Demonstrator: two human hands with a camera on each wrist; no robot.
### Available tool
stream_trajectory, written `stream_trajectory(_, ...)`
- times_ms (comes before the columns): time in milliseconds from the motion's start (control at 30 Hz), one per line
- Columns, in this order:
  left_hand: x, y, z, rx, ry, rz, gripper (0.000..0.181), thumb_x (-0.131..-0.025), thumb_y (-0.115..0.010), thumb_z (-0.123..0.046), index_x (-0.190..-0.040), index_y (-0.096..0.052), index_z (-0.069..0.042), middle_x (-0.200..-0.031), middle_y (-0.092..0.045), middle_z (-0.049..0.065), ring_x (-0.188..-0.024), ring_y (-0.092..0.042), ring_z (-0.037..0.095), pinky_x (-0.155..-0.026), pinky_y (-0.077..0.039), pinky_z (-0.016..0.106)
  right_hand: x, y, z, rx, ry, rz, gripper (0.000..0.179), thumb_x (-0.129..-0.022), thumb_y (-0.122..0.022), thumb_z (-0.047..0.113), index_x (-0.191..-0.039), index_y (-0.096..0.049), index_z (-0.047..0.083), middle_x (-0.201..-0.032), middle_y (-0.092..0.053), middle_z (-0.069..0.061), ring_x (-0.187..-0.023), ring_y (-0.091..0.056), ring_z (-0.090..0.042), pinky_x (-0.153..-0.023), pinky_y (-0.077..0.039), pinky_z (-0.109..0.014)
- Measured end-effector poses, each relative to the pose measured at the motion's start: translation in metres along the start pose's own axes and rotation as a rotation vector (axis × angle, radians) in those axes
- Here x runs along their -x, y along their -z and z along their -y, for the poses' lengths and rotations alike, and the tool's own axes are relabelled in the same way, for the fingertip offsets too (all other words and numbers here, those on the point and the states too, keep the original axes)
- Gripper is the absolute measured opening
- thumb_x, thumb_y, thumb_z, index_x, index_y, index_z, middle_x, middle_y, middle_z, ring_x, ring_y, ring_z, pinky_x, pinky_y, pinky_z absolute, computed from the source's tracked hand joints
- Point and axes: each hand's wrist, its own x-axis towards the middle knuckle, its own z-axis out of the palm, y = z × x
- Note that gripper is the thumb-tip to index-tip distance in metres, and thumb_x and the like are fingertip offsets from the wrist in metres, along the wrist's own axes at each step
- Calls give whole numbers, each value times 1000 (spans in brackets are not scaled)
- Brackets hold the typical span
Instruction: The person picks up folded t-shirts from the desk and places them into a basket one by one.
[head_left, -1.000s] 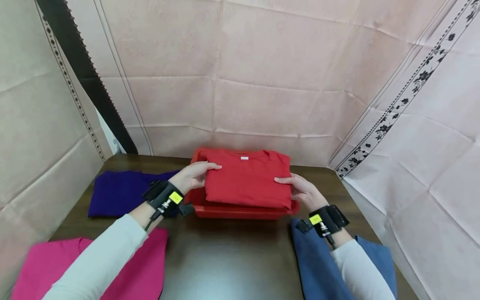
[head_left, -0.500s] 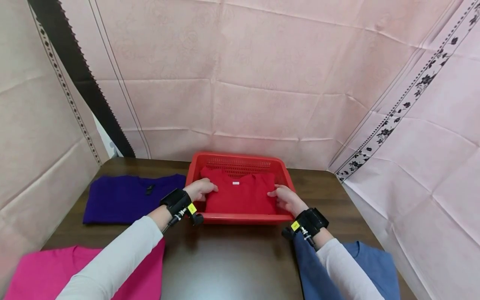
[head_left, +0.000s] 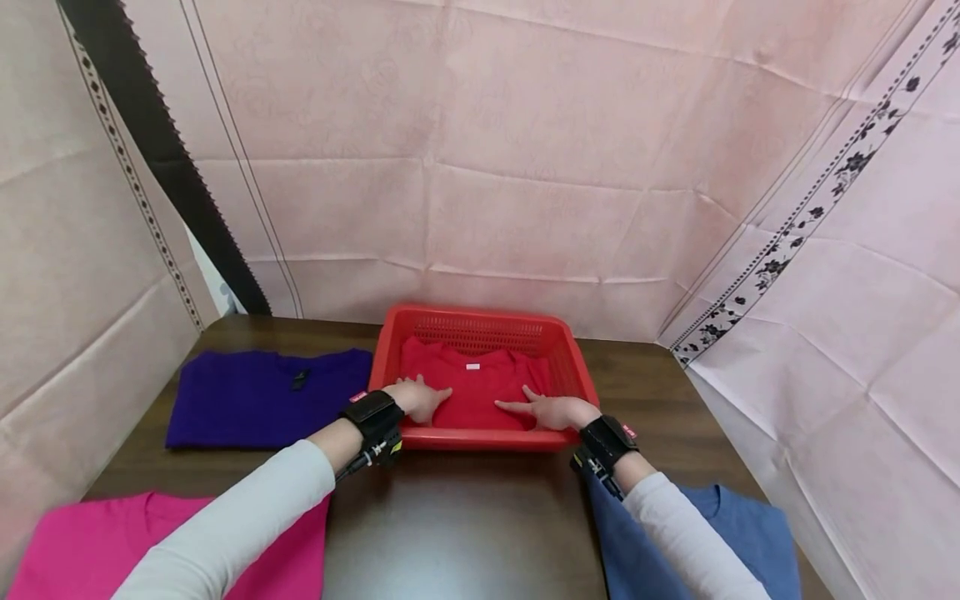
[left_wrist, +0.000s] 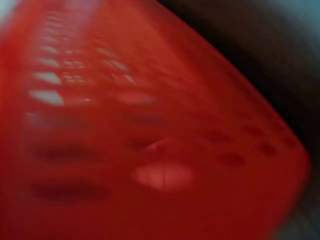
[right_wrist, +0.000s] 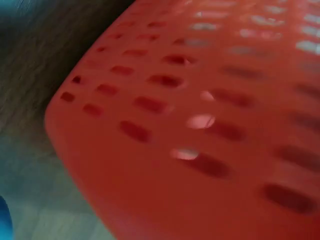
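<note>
A folded red T-shirt (head_left: 480, 387) with a white neck label lies inside a red plastic basket (head_left: 487, 439). My left hand (head_left: 422, 398) reaches over the basket's front left rim, its fingers spread on the shirt's left part. On the shirt's right part, my right hand (head_left: 546, 410) lies with fingers extended and spread. Both wrist views are filled by the slotted outer wall of the basket, the left wall (left_wrist: 165, 125) and the right wall (right_wrist: 165, 100), with bits of skin showing through the slots.
To the left of the basket lies a folded purple shirt (head_left: 255, 404). A pink shirt (head_left: 97, 542) is at the front left and a blue shirt (head_left: 750, 533) at the front right. The brown table (head_left: 450, 525) backs onto a hanging pale cloth (head_left: 525, 208).
The red T-shirt has gone down from above the basket to inside it. Both hands have released its side edges, and their fingers now spread on top, closer together.
</note>
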Motion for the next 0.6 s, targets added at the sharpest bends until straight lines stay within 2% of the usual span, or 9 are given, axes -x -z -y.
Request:
stream_trajectory(67, -1, -3, 4, -11, 8, 63, 63, -92, -49, -19, -149, -22, -23, -151, -14, 30, -132, -16, 49, -109, -17, 63, -3, -1, -2, -15, -22, 25, 68, -84, -62, 27, -141, -30, 48, -157, -12, -5, -130, -27, -34, -94, -42, -49)
stream_trajectory(133, -1, -5, 7, 32, 25, 76, 59, -94, -45, -21, -149, -22, -23, -151, -14, 28, -133, -15, 47, -109, -17, 62, -2, -2, -3, -11, -17, 17, 68, -84, -62, 29, -141, -30, 48, -157, -12, -5, -131, -25, -35, -95, -41, -51)
stream_trajectory(167, 0, -5, 7, 38, 16, 67, 61, -93, -48, -23, -149, -23, -23, -151, -16, 26, -133, -16, 46, -109, -18, 62, 0, -3, -3, -12, 3, 2, 69, -83, -63, 28, -141, -31, 45, -156, -14, -6, -131, -26, -34, -94, -42, -49)
stream_trajectory(233, 1, -3, 6, 23, -22, 7, 60, -89, -56, -27, -144, -35, -19, -146, -33, 23, -130, -30, 40, -107, -28, 57, 6, -1, -3, -24, 63, -73, 65, -82, -65, 28, -141, -38, 38, -152, -28, -8, -126, -35, -30, -93, -44, -47)
stream_trajectory(300, 6, 3, 3, 42, -59, -102, 54, -85, -63, -30, -135, -49, -14, -133, -51, 17, -116, -47, 31, -99, -41, 50, 15, 1, -2, -26, 139, -218, 57, -82, -66, 27, -136, -48, 29, -141, -46, -8, -117, -46, -25, -90, -48, -43)
stream_trajectory(333, 10, 7, -1, 45, -99, -172, 50, -83, -66, -28, -129, -56, -13, -124, -59, 13, -107, -52, 26, -94, -46, 46, 22, 2, 0, -38, 171, -313, 50, -83, -66, 28, -131, -54, 25, -132, -55, -7, -111, -50, -21, -89, -49, -42)
stream_trajectory(400, 23, 13, -12, 135, -163, -317, 38, -82, -67, -30, -115, -65, -12, -105, -68, 5, -87, -58, 16, -79, -52, 37, 39, 2, 2, -43, 223, -530, 35, -84, -65, 31, -118, -64, 20, -110, -66, -3, -96, -58, -15, -84, -51, -41)
stream_trajectory(500, 52, 16, -38, 360, -273, -450, 23, -85, -64, -27, -105, -69, -16, -88, -70, -1, -71, -61, 11, -65, -53, 32, 73, -5, 4, -77, 244, -792, 17, -88, -59, 35, -93, -69, 21, -84, -69, 3, -72, -56, -9, -69, -50, -37)
stream_trajectory(600, 82, 5, -66, 507, -362, -514, 12, -88, -62, -27, -93, -68, -20, -71, -68, -5, -57, -61, 11, -53, -50, 30, 107, -22, 2, -106, 197, -914, 26, -90, -54, 43, -75, -65, 25, -63, -61, 7, -54, -47, -9, -54, -42, -32)
